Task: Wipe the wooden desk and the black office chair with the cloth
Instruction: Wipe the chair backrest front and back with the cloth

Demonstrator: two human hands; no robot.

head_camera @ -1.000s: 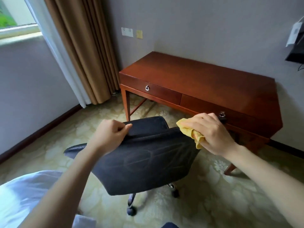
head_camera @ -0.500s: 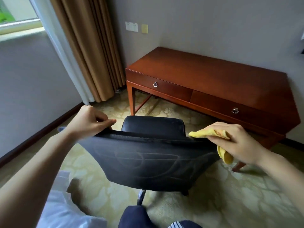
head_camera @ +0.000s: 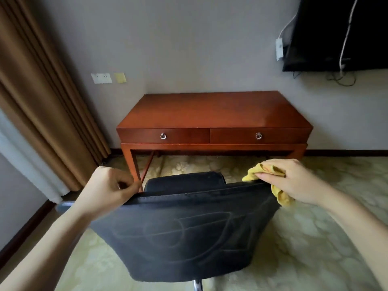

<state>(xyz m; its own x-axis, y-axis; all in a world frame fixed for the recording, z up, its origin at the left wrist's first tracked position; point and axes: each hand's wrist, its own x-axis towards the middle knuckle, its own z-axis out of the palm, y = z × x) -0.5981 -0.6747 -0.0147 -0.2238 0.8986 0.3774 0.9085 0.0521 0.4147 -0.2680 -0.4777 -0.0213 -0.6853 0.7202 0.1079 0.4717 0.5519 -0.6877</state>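
The black office chair point(head_camera: 184, 232) stands in front of me with its backrest toward me and its seat beyond. My left hand point(head_camera: 107, 189) grips the top left edge of the backrest. At the top right corner my right hand point(head_camera: 294, 181) holds a crumpled yellow cloth point(head_camera: 279, 196) against the backrest's edge. The wooden desk point(head_camera: 214, 112) with two ring-pull drawers stands against the grey wall straight ahead, its top bare.
Brown curtains point(head_camera: 42, 106) hang at the left beside a white sheer. A black wall-mounted screen point(head_camera: 340, 32) with dangling cables sits at the upper right. Wall sockets point(head_camera: 101, 78) are left of the desk. Pale patterned carpet point(head_camera: 315, 238) covers the floor.
The view has swung round so the desk now lies square ahead and farther off. The chair stays with me, both hands keeping their hold on the backrest's top edge.
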